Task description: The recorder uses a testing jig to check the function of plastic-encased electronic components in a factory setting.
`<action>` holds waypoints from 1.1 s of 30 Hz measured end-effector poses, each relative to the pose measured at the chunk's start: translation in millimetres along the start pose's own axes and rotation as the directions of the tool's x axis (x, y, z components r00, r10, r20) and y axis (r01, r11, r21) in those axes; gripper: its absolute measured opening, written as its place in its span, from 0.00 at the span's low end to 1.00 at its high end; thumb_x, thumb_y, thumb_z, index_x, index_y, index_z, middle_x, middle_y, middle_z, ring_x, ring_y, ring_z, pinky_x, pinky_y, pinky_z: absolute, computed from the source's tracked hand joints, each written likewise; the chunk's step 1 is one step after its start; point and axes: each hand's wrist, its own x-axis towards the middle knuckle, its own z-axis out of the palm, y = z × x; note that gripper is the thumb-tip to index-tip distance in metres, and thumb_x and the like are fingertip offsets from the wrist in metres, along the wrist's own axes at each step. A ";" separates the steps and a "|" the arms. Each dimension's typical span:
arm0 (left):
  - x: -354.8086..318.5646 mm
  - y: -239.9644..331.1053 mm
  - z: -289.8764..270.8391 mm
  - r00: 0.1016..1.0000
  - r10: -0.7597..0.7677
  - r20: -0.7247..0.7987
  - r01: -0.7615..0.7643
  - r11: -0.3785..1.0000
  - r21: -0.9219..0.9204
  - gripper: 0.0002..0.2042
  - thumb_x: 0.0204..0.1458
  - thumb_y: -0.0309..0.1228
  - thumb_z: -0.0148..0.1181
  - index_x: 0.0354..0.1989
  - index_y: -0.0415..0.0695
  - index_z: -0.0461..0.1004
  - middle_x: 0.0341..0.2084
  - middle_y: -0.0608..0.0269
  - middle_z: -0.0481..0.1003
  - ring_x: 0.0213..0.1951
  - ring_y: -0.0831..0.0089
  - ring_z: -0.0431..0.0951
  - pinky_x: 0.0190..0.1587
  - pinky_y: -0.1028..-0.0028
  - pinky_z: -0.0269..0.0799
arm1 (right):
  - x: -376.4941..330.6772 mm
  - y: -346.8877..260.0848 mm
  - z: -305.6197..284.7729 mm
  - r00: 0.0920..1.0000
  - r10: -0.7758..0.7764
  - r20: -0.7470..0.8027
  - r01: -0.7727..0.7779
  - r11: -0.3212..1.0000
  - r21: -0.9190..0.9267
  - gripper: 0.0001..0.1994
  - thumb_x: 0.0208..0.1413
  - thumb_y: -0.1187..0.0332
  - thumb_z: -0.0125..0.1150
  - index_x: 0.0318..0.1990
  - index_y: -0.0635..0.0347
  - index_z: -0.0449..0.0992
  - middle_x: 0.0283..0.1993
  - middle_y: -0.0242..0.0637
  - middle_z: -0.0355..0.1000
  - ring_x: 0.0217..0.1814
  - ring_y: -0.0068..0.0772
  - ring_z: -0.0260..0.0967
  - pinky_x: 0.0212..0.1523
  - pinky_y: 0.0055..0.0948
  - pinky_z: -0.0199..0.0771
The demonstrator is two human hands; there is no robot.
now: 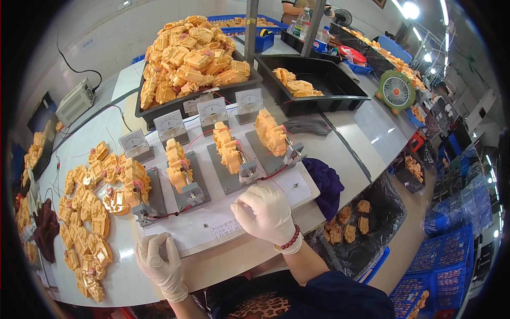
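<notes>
My left hand (pixel 160 265), in a white glove, is at the near left corner of a white board (pixel 234 204), fingers loosely bent with a gap beside the thumb. Over the board's right front, my gloved right hand (pixel 264 213) is curled closed; nothing shows in it. A bead bracelet (pixel 292 237) circles that wrist. Four metal fixtures stand on the board, each with a yellow-orange plastic housing, such as the leftmost housing (pixel 135 182), the second housing (pixel 179 162), the third housing (pixel 227 149) and the rightmost housing (pixel 271 133). Behind them are dial meters (pixel 171 125).
Loose housings (pixel 87 223) cover the table's left. A heaped black tray (pixel 218 91) stands behind the meters, beside a tray (pixel 329 103) with a few pieces. A purple cloth (pixel 324 183) hangs by the board's right edge. Below is a plastic-lined bin (pixel 380 212).
</notes>
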 end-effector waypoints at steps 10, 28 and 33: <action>-1.9 -2.1 0.1 1.000 -0.010 0.014 0.010 1.000 -0.002 0.06 0.45 0.23 0.67 0.32 0.45 0.79 0.28 0.63 0.75 0.33 0.61 0.73 0.41 0.63 0.67 | -0.2 0.2 0.0 1.000 -0.013 -0.008 0.013 1.000 -0.009 0.09 0.52 0.66 0.69 0.25 0.55 0.75 0.26 0.34 0.69 0.28 0.41 0.69 0.29 0.38 0.70; 1.3 -0.4 0.2 1.000 0.006 -0.006 -0.006 1.000 0.005 0.05 0.45 0.23 0.67 0.30 0.46 0.78 0.27 0.64 0.74 0.31 0.62 0.72 0.40 0.63 0.67 | 0.5 -0.3 1.4 0.999 -0.026 -0.022 0.026 1.000 -0.009 0.09 0.52 0.66 0.69 0.25 0.55 0.75 0.26 0.33 0.70 0.28 0.40 0.70 0.28 0.38 0.70; -1.2 -2.2 1.1 1.000 0.014 0.000 -0.014 1.000 -0.002 0.06 0.45 0.22 0.66 0.31 0.46 0.78 0.28 0.64 0.74 0.32 0.62 0.72 0.40 0.64 0.67 | 0.6 -2.3 -2.7 1.000 -0.019 -0.022 0.019 1.000 -0.014 0.09 0.52 0.66 0.69 0.26 0.56 0.75 0.26 0.34 0.70 0.28 0.41 0.71 0.28 0.38 0.70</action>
